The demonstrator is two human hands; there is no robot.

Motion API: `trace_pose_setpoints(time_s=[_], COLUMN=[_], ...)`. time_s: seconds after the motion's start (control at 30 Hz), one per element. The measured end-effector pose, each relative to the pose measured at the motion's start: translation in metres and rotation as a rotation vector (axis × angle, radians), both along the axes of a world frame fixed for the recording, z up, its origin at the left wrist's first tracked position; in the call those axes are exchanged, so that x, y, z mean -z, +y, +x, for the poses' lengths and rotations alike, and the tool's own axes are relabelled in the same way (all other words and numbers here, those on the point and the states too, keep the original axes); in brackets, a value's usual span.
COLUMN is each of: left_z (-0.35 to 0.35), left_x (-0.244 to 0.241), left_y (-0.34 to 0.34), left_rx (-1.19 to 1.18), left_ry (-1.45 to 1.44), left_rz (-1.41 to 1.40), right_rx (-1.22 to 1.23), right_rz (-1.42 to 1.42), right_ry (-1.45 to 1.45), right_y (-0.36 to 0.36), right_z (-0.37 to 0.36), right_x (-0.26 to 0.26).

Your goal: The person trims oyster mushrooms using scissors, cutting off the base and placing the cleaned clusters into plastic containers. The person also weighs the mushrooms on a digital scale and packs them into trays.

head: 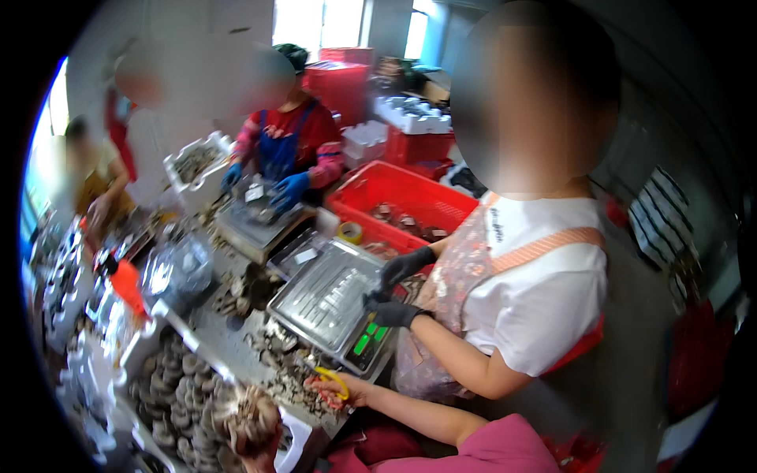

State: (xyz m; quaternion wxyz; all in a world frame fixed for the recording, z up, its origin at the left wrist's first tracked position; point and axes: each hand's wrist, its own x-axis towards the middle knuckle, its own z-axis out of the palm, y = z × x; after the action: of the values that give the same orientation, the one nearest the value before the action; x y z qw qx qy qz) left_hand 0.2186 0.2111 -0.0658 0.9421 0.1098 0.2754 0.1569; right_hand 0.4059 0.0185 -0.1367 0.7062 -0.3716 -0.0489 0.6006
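At the bottom of the view, my left hand (273, 454) grips a cluster of grey-brown oyster mushrooms (245, 414) with its pale cut base turned up. The cluster is over a white foam box (198, 343) filled with more oyster mushrooms (180, 390). My right hand (352, 390), to the right above the table edge, holds scissors (338, 378) with a yellow handle; something red also shows at the fingers. Blur hides most of the blades. Mushroom trimmings (290, 372) are scattered on the table beside the scissors.
A metal-topped digital scale (331, 295) stands before a co-worker in dark gloves (396, 313). Beyond, another co-worker in blue gloves (290, 192) handles a clear pack on a second scale (260, 227). A red crate (402, 195), yellow tape roll (349, 233) and plastic bags (177, 266) are around.
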Motion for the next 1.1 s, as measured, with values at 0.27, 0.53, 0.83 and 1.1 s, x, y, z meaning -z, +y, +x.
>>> trace_pose_setpoints(time_s=[0.27,0.53,0.83,1.1], left_z=[-0.018,-0.036,-0.060,-0.060], left_x=[-0.036,-0.066,-0.065,-0.066], left_y=[-0.013,-0.020,-0.019,-0.024], left_rx=[0.141,0.207,0.245,0.231], left_ry=[-0.236,-0.190,-0.239,-0.175], left_rz=[-0.283,-0.169,-0.313,-0.298], right_rx=[0.077,0.054,0.040,0.008], right_rz=[-0.173,-0.102,0.071,0.130], right_ry=[-1.218,-2.002,-2.119,-2.140], right_y=[-0.031,-0.011,0.012,0.013], right_z=[-0.023,-0.021,-0.034,-0.039], right_x=[-0.121,-0.164,-0.173,-0.183])
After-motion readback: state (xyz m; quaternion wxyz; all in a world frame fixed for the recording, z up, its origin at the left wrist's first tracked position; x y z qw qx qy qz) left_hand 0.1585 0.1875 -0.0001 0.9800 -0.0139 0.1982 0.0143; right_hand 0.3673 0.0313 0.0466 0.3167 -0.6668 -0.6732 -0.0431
